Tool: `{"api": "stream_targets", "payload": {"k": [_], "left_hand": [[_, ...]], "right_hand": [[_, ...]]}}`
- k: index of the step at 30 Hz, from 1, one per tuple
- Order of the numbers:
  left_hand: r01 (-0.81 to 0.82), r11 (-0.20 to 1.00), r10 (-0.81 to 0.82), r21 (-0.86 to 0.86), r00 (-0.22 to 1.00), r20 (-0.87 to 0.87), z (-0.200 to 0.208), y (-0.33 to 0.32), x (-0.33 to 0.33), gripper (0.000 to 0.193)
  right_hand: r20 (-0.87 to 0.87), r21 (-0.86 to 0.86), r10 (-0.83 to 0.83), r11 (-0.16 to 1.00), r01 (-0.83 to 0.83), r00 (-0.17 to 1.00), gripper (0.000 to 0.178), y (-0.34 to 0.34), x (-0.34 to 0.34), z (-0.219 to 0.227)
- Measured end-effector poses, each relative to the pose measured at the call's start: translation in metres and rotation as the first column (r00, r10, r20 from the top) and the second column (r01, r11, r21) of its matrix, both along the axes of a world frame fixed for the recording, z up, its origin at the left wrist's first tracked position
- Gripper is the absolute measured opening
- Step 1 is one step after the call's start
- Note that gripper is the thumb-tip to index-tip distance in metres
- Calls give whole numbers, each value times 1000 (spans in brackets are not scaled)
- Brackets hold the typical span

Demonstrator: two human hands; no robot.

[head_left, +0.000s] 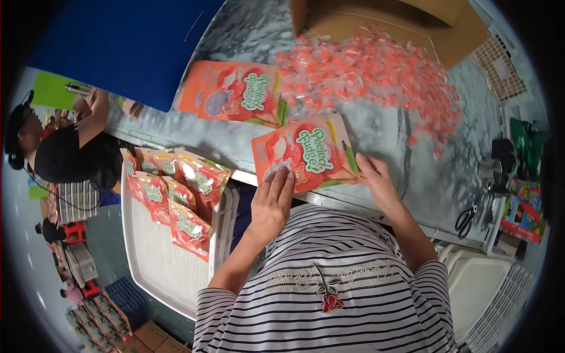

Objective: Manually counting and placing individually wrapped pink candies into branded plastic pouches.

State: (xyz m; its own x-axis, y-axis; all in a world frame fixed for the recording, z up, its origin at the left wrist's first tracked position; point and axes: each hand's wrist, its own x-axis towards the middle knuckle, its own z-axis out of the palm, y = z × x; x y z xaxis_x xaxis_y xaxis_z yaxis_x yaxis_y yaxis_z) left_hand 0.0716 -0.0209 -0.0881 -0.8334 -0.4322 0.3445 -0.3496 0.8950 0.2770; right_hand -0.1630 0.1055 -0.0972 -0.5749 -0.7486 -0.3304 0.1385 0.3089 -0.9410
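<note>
A pink-red candy pouch (312, 150) lies tilted at the near edge of the table, in front of my body. My left hand (272, 203) rests on its lower left part, fingers stretched out flat over the printed front. At the pouch's right edge, my right hand (379, 183) grips the side between thumb and fingers. Just beyond, more flat pouches of the same print (232, 94) lie on the table. A wide heap of small red candies in clear wrappers (359, 70) spreads behind and to the right. Whether the held pouch has anything inside, I cannot tell.
Left of me, a white tray (168, 253) holds several plump pouches (191, 229). A cardboard box (376, 20) stands behind the candies, a blue panel (123, 47) at far left. Black scissors (466, 222) lie at right, near a metal cup (490, 170). Another person (76, 138) works at left.
</note>
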Motion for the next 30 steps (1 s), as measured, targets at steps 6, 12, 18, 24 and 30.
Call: {"api": "stream_targets", "payload": {"k": [6, 12, 18, 24, 30], "left_hand": [[77, 997, -76, -11, 996, 51, -4, 21, 1, 46], [300, 949, -302, 100, 953, 8, 33, 24, -19, 55], [532, 843, -527, -84, 847, 75, 78, 19, -53, 58], [574, 801, -577, -170, 816, 34, 87, 14, -46, 48], [629, 731, -623, -265, 773, 117, 99, 8, -52, 31]], "right_hand": [[151, -25, 15, 1000, -11, 988, 22, 4, -6, -8], [-254, -63, 102, 991, -122, 962, 14, 12, 11, 13], [-52, -210, 242, 946, -247, 969, 15, 25, 40, 22], [265, -323, 417, 888, -328, 869, 15, 30, 42, 28], [90, -128, 372, 924, -360, 924, 28, 26, 27, 21]]}}
